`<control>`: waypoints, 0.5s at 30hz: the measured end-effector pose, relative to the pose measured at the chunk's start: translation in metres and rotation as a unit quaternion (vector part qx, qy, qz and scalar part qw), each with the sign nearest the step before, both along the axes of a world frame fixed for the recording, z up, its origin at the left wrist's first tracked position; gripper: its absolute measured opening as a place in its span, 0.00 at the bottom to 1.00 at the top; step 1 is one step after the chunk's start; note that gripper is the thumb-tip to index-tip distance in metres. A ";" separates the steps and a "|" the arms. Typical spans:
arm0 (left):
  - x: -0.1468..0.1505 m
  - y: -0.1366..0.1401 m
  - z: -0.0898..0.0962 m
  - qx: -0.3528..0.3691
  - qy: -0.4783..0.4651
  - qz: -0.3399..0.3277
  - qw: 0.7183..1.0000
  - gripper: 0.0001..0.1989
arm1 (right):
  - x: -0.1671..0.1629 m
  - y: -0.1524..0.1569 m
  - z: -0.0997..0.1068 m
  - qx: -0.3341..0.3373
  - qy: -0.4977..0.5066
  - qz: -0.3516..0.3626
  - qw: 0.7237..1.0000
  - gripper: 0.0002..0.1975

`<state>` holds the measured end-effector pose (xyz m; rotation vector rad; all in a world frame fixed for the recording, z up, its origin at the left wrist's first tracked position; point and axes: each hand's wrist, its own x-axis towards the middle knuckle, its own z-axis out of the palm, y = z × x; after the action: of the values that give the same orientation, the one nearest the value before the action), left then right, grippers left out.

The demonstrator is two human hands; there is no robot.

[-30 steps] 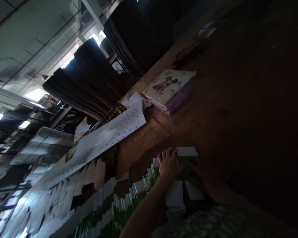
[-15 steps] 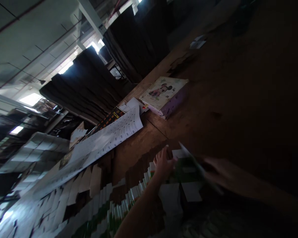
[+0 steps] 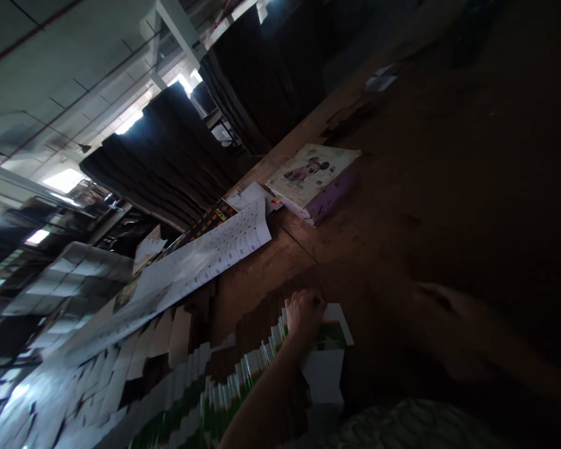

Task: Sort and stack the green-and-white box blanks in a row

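My left hand (image 3: 303, 312) is at the right end of a slanting row of overlapping white and green folded cartons (image 3: 243, 374). Its fingers are curled at the upper edge of a flat green-and-white carton (image 3: 333, 333), which lies at the end of that row. White flaps (image 3: 325, 374) stick out below this carton. Farther right, apart from the row, my right hand (image 3: 444, 312) is over the dark part of the table. Motion blur and shadow hide its fingers and whatever may be in them.
Beyond the row lies a long printed sheet (image 3: 215, 246) on the brown table (image 3: 290, 246). A box with a cartoon mouse (image 3: 313, 174) sits farther back. Light cardboard pieces (image 3: 180, 333) lie left; tall dark stacks (image 3: 163, 156) stand behind the table.
The carton that was tilted up between my hands now lies flat at the row's end. My right hand has moved away to the right; my left hand has moved slightly down, fingers more curled.
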<state>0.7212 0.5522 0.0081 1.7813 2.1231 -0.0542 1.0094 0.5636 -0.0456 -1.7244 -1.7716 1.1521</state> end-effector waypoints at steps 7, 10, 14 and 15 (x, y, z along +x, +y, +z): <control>-0.003 -0.002 -0.004 0.004 0.012 0.009 1.000 0.06 | -0.092 -0.046 -0.045 0.065 -0.022 0.200 0.977 0.35; 0.000 -0.003 -0.008 0.010 0.024 0.002 1.000 0.06 | -0.099 -0.061 -0.076 0.093 -0.056 0.186 0.977 0.33; 0.004 -0.003 -0.011 0.019 0.039 0.003 0.999 0.05 | -0.101 -0.065 -0.081 0.142 -0.084 0.166 0.972 0.30; 0.005 -0.003 -0.011 0.015 0.040 0.004 0.999 0.05 | -0.102 -0.064 -0.077 0.158 -0.093 0.165 0.969 0.29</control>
<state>0.7263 0.5489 -0.0028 1.8174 2.1974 -0.0935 0.9070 0.4995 -0.1222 -1.4230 -2.2806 0.7861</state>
